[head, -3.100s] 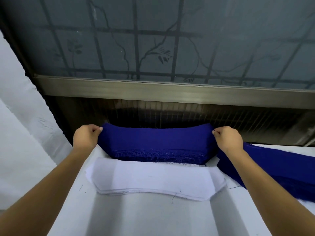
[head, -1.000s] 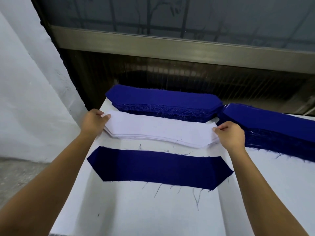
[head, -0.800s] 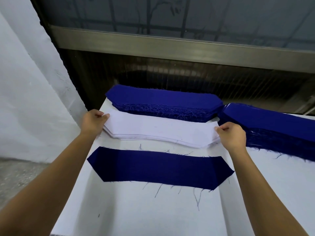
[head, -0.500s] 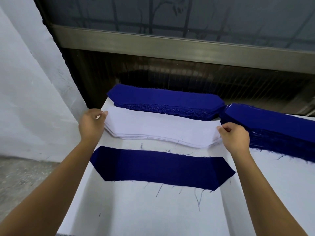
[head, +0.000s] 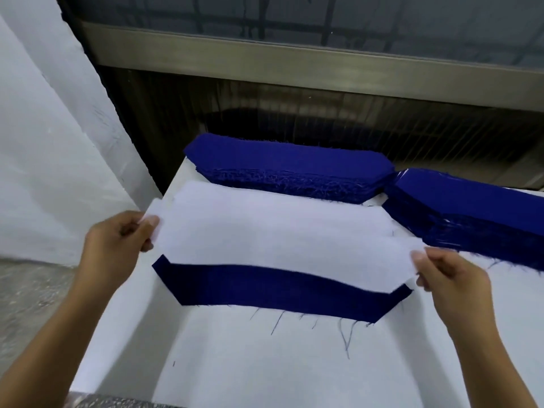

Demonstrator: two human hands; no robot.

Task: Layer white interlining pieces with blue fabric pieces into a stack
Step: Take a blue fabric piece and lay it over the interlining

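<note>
We hold one white interlining piece [head: 279, 240] just above the table [head: 265, 363]. Our left hand [head: 117, 242] pinches its 9 o'clock end and our right hand [head: 450, 278] its 3 o'clock end. The single blue fabric piece [head: 279, 293] lies partly beneath, toward 6 o'clock. Next, we judge, the white piece must be lowered edge-matched onto it. A blue stack [head: 288, 169] waits at 12 o'clock.

A white-covered worktop [head: 265, 363] stands against a frosted window [head: 294, 13], its grey glass crossed by dark bars. A brushed metal rail [head: 294, 63] runs along the window's base above a dark ribbed panel [head: 323, 119]. A white painted wall [head: 44, 142] rises beyond the worktop's left edge, with grey speckled floor [head: 26, 304] at its foot. Soft, even light falls across the worktop.
</note>
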